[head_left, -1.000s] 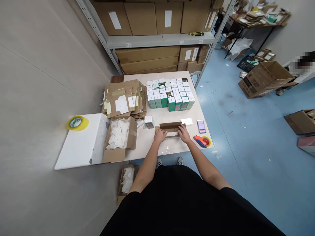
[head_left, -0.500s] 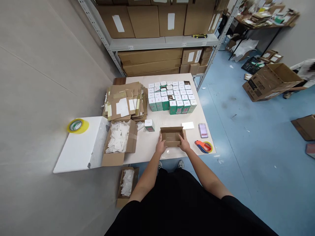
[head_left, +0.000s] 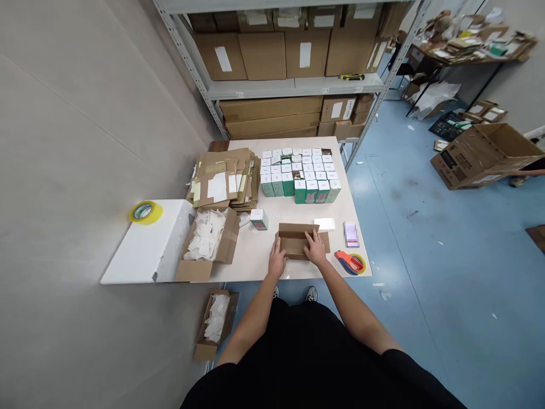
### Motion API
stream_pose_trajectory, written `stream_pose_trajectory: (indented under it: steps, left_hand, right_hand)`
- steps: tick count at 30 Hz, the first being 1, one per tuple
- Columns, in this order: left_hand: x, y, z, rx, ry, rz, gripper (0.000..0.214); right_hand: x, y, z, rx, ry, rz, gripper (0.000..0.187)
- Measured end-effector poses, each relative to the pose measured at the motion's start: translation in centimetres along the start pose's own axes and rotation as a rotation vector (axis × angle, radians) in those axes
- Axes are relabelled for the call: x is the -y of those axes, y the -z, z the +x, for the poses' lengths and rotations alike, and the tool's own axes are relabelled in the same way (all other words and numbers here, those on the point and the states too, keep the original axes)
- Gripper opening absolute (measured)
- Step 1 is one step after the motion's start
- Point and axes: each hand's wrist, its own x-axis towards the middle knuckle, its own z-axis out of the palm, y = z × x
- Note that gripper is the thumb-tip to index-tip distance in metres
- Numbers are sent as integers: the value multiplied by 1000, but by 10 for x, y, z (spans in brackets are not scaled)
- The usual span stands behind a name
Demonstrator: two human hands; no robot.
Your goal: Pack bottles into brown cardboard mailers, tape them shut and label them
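A small open cardboard box [head_left: 293, 245] stands near the table's front edge, with nothing visible inside. My left hand [head_left: 277, 260] grips its left end, fingers along the side wall and thumb by the front. My right hand [head_left: 315, 250] lies over the right end with spread fingers reaching into the box. Beyond that hand, a side flap [head_left: 325, 242] sticks outward. Behind the box rests a flat white box [head_left: 324, 224]. One small white-and-green carton [head_left: 259, 219] stands to its left.
Several rows of white-and-green cartons [head_left: 298, 167] stand at the back beside flattened cardboard [head_left: 213, 176]. A box of white paper [head_left: 208, 234] is left. An orange-and-blue tape dispenser [head_left: 349, 262] and a purple item [head_left: 351, 234] lie right. Shelving [head_left: 264, 87] stands behind.
My right hand has shifted from the box's right side to over its end, and the right flap now sticks outward. My left hand stays at the left end. The view has shifted slightly.
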Motion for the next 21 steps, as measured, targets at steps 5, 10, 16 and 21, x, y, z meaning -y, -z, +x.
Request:
stream_pose_trajectory:
  steps: [5,10,16,21]
  left_hand:
    - [-24,8,-20,-110,-49,-5,10]
    - [-42,23,-39,-86,-12,-38,14]
    - [-39,29,-62,-82,70,-36,13]
    - [-15,34,-80,-71,154,-16,14]
  right_hand:
    - [11,21,8,-24,35,-44,68]
    - [16,34,12,-110,36,-25,41]
    - [19,28,12,-70,150,-31,35]
    - [46,15,10,-86,247,-33,44]
